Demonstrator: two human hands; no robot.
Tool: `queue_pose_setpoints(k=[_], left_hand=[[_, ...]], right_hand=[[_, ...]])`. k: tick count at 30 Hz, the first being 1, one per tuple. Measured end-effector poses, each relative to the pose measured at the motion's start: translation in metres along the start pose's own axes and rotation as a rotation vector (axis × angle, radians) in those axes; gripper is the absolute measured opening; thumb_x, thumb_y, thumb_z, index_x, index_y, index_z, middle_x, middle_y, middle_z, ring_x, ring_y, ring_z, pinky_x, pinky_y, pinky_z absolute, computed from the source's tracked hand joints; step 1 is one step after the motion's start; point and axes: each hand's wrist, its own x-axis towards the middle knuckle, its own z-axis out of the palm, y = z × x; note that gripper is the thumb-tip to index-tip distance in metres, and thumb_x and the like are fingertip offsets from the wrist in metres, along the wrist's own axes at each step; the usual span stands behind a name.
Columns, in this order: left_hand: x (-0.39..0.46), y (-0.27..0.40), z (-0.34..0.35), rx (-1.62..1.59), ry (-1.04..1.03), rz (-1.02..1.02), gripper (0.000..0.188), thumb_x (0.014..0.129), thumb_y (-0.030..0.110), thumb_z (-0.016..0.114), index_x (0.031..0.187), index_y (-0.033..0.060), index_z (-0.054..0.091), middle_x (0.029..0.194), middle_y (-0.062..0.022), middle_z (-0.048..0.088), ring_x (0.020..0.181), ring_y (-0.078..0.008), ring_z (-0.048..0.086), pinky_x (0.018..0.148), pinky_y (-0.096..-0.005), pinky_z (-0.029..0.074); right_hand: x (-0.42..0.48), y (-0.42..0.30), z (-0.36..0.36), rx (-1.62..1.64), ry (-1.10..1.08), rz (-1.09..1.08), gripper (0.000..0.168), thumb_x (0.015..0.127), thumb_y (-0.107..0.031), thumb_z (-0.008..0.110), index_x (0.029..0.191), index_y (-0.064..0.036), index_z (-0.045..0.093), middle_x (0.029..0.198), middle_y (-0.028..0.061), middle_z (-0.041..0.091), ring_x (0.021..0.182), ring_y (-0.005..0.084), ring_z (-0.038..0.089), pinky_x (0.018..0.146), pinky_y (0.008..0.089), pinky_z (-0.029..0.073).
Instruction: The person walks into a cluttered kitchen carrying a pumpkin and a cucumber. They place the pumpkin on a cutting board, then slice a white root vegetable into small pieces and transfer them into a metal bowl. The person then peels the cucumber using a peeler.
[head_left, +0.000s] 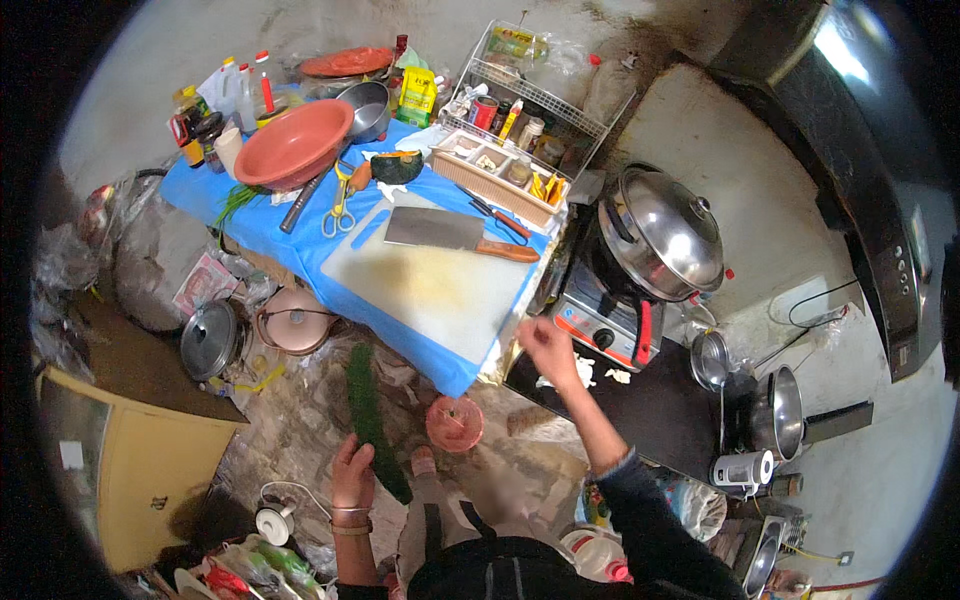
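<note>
My left hand (352, 471) grips a long green cucumber (365, 409) near its lower half, holding it upright over the floor. My right hand (550, 351) is raised by the table's right corner, its fingers curled; whether anything small sits inside them cannot be seen. Nearest to it is a white cutting board (427, 292) with damp, yellowish patches. Across the board's far side lies a cleaver (435, 227), its wooden handle pointing right. Blue sheeting (300, 259) covers the table under the board.
Scissors (340, 202), a cut pumpkin piece (397, 167) and a red basin (296, 142) stand farther back. A lidded steel wok (664, 225) sits on the gas stove (600, 322) at right. Below the table are a pink bin (454, 424) and a pot (296, 321).
</note>
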Motion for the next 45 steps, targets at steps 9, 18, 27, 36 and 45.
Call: queue_pose_setpoints(k=[9, 18, 27, 36, 45], left_hand=[[0.035, 0.042, 0.008, -0.128, -0.107, -0.027, 0.045, 0.079, 0.007, 0.066, 0.119, -0.0019, 0.047, 0.106, -0.0044, 0.056, 0.096, -0.0148, 0.054, 0.085, -0.0277, 0.042], [0.036, 0.036, 0.043, 0.007, -0.164, -0.031, 0.038, 0.082, 0.02, 0.061, 0.112, 0.0008, 0.05, 0.096, -0.0095, 0.059, 0.085, -0.0218, 0.058, 0.079, -0.0348, 0.047], [0.047, 0.03, 0.12, 0.308, -0.462, -0.243, 0.042, 0.078, 0.015, 0.065, 0.114, -0.0037, 0.053, 0.106, -0.0073, 0.059, 0.094, -0.0169, 0.056, 0.084, -0.0307, 0.044], [0.038, -0.034, 0.213, 0.774, -0.78, -0.638, 0.033, 0.08, 0.015, 0.062, 0.106, -0.0049, 0.057, 0.096, -0.0083, 0.062, 0.087, -0.0165, 0.058, 0.081, -0.0288, 0.045], [0.006, -0.208, 0.341, 0.765, -0.871, -0.92, 0.029, 0.088, 0.019, 0.055, 0.107, -0.0029, 0.055, 0.094, -0.0105, 0.063, 0.081, -0.0167, 0.061, 0.069, -0.0278, 0.05]], right_hand=[[0.192, 0.008, 0.024, -0.768, 0.096, -0.032, 0.014, 0.077, -0.013, 0.056, 0.081, -0.004, 0.066, 0.078, 0.0186, 0.064, 0.074, 0.0339, 0.063, 0.066, 0.0424, 0.05], [0.229, 0.023, 0.031, -1.014, -0.078, 0.014, 0.016, 0.074, -0.015, 0.056, 0.082, -0.005, 0.065, 0.088, 0.0167, 0.063, 0.082, 0.0339, 0.061, 0.072, 0.0429, 0.049], [0.081, -0.027, -0.006, -0.081, 0.263, -0.259, 0.006, 0.07, -0.003, 0.057, 0.075, -0.002, 0.053, 0.079, 0.0136, 0.053, 0.083, 0.0305, 0.051, 0.075, 0.038, 0.041], [-0.23, 0.06, -0.114, 0.832, 0.408, 0.665, 0.011, 0.085, 0.001, 0.052, 0.095, 0.0, 0.049, 0.085, 0.0092, 0.059, 0.076, 0.0176, 0.061, 0.072, 0.03, 0.05], [-0.273, 0.104, -0.211, 0.917, 0.642, 0.455, 0.036, 0.077, 0.012, 0.051, 0.11, -0.001, 0.045, 0.081, 0.0032, 0.056, 0.07, 0.0134, 0.056, 0.064, 0.0267, 0.046]])
